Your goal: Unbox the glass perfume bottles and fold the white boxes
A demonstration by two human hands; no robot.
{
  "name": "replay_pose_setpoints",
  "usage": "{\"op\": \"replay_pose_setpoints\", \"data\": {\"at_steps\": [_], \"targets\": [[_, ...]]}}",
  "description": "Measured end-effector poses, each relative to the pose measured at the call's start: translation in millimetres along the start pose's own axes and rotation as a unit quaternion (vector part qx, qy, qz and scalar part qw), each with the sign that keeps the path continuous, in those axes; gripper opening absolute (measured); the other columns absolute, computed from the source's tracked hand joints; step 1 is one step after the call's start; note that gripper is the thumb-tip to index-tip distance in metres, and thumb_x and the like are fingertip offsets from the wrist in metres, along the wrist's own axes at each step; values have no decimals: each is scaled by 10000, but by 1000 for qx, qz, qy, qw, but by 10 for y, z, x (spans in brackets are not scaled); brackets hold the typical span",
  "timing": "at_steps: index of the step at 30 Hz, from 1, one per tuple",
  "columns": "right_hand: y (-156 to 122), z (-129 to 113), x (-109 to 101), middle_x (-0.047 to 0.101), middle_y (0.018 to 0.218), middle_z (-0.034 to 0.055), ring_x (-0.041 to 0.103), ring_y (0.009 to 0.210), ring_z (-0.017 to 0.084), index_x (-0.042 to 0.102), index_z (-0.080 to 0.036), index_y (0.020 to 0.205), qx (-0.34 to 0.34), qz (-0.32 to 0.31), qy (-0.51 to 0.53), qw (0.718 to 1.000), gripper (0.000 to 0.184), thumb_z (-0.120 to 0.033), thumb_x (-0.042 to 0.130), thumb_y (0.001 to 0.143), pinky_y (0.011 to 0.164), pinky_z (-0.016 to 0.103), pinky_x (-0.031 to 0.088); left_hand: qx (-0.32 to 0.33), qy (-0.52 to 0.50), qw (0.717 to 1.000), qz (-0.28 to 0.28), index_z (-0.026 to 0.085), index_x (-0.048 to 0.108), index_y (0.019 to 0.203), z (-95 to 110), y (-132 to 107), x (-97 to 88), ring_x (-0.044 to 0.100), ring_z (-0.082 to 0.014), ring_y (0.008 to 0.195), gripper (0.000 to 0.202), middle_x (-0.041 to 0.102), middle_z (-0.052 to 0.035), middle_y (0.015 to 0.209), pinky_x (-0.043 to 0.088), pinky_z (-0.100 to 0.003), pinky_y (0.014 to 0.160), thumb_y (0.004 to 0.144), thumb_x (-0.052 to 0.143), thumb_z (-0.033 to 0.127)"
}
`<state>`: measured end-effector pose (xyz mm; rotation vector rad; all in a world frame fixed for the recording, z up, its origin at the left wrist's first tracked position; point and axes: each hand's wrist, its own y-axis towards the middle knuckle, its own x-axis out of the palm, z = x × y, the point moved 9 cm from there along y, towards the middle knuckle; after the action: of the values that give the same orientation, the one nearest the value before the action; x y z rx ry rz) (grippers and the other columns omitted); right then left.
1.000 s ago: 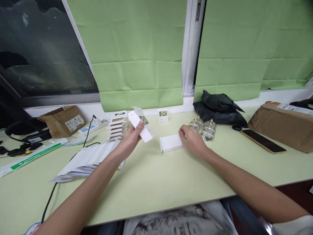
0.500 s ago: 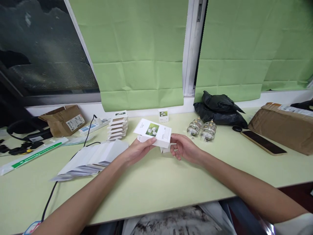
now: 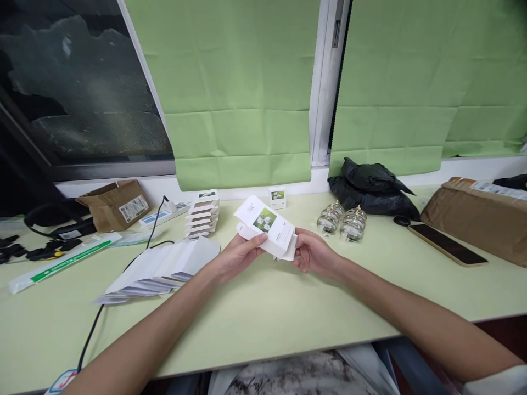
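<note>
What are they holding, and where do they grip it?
A white flower-print carton: the left hand grips its left end, the right hand its right end.

The printed carton (image 3: 267, 224) is at the centre of the frame, above the surface (image 3: 267, 321). To its left lies a fan of flat cartons (image 3: 160, 266), with a stack of folded cartons (image 3: 202, 215) behind the fan. A small box (image 3: 277, 198) stands behind centre. Right of centre stand two glass jars (image 3: 341, 221), with a black bag (image 3: 373, 186) behind them. A phone (image 3: 447, 245) and a parcel (image 3: 477, 216) lie further right.
</note>
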<state>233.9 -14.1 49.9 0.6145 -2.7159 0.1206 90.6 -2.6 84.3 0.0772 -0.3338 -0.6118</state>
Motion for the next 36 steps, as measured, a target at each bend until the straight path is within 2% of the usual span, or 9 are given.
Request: {"op": "replay_pose_setpoints", "data": {"at_steps": [5,8,11,16,22,26,28,32,36], "targets": [[-31,-93,-56,608,850,-23,549,515,122,498,-282,1245,-59,57,-120,989,426,-265,540,821,381,202,392,12,-41,999,33,242,605,1405,68,15,-52,572,-280,1369,467,644,-103,1447,447,-450,1166,957,715,306],[-173,-361,-57,567,1106,22,583,724,143,558,-299,1179,-214,139,-276,927,332,-225,557,855,575,264,497,10,-50,997,53,256,602,1409,75,23,-71,586,-270,1356,453,636,-92,1459,457,-454,1167,972,698,326],[-257,-447,76,523,1185,72,572,903,192,689,-259,1053,-287,124,-376,873,191,-240,536,939,779,336,512,17,-51,996,67,260,601,1407,79,27,-90,581,-263,1363,447,625,-87,1473,452,-453,1179,975,696,325],[-211,-427,92,517,1205,80,582,1035,225,742,-287,1136,-278,79,-355,889,227,-370,591,989,848,349,498,22,-56,996,65,242,615,1384,76,30,-105,580,-265,1365,419,625,-97,1471,451,-457,1184,981,687,329],[-140,-372,146,602,1179,83,583,1149,254,769,-255,951,-262,6,-318,911,233,-429,618,986,972,390,476,13,-42,996,83,229,656,1323,58,31,-152,604,-268,1338,371,637,-97,1455,473,-441,1165,970,699,333],[-61,-326,-154,613,1066,46,611,920,195,669,-245,1020,-241,127,-299,914,212,-443,657,944,813,339,509,3,-7,994,107,218,677,1292,1,34,-224,638,-281,1293,383,673,-109,1405,496,-447,1138,935,740,339],[-33,-295,-284,618,1031,19,593,810,168,580,-259,1137,-226,171,-269,920,332,-431,719,890,702,302,498,-6,10,994,106,208,685,1283,-43,42,-246,654,-294,1269,401,687,-123,1382,512,-451,1117,918,757,357],[15,-241,-142,670,1013,38,625,838,180,583,-227,1172,-202,85,-248,944,331,-423,670,921,682,292,493,-6,29,995,98,193,693,1273,-74,58,-269,679,-305,1228,421,707,-138,1347,541,-448,1077,908,767,389],[-84,-312,-39,699,1057,48,627,841,185,615,-235,1238,-227,93,-306,920,392,-416,707,902,732,315,513,-6,42,993,109,169,701,1242,-63,54,-285,708,-301,1174,418,727,-148,1305,569,-437,1030,914,756,422]]}}
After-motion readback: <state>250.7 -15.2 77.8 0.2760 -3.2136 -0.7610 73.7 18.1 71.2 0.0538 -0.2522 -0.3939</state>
